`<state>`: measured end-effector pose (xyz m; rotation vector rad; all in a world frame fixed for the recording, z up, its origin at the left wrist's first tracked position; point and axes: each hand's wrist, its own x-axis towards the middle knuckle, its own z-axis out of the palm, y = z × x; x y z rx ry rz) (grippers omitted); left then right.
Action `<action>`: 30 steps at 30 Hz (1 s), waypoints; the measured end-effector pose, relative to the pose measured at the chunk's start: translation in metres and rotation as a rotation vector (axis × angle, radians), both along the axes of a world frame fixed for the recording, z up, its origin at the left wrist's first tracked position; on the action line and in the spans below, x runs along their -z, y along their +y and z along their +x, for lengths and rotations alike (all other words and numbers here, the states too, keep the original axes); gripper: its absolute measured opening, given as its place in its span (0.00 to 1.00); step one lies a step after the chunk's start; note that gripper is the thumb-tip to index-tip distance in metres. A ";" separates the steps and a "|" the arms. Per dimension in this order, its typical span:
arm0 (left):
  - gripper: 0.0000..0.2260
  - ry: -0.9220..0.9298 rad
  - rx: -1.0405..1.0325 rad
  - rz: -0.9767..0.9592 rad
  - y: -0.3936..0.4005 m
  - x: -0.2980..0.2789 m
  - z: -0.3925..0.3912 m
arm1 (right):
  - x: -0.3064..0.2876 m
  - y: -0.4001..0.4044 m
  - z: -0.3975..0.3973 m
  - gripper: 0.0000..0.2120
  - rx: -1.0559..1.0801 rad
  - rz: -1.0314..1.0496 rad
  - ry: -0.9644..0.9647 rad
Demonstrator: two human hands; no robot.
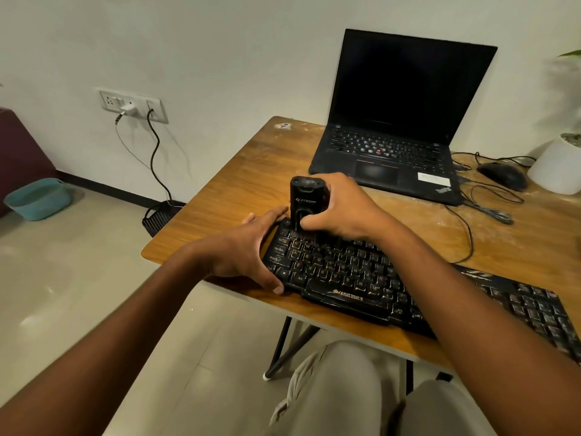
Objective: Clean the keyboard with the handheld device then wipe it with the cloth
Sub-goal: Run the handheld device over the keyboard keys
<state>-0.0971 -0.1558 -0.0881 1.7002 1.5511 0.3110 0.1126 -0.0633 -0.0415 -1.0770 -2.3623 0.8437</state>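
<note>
My right hand is gripping the handheld device upright on the keyboard at its ten o'clock corner, and I am thinking I should be sliding it slowly row by row while my left hand, fingers spread, is holding that end steady on the bench.

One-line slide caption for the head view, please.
Right hand holds the device upright on the keyboard's top-left keys; left hand steadies its left end.
</note>
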 end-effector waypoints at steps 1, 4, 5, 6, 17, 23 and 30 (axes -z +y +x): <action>0.66 0.000 0.003 0.000 0.000 0.000 0.000 | 0.003 0.002 -0.001 0.18 0.004 0.007 -0.014; 0.66 -0.018 0.005 -0.005 -0.001 -0.002 0.001 | 0.008 0.013 -0.003 0.21 0.048 0.043 -0.024; 0.66 -0.020 0.004 -0.009 0.000 -0.002 0.001 | 0.009 0.017 -0.003 0.22 0.064 0.058 -0.031; 0.66 -0.017 0.004 -0.010 0.000 -0.002 0.001 | 0.009 0.020 -0.002 0.22 0.081 0.074 -0.040; 0.67 -0.037 0.019 -0.007 0.001 0.000 0.001 | 0.013 0.012 -0.003 0.17 0.050 0.056 0.016; 0.67 -0.066 0.016 -0.017 -0.001 0.000 0.000 | 0.006 0.017 -0.009 0.18 0.071 0.134 0.014; 0.66 -0.070 0.020 -0.009 -0.002 -0.001 0.000 | -0.004 0.013 -0.007 0.18 -0.040 0.112 -0.126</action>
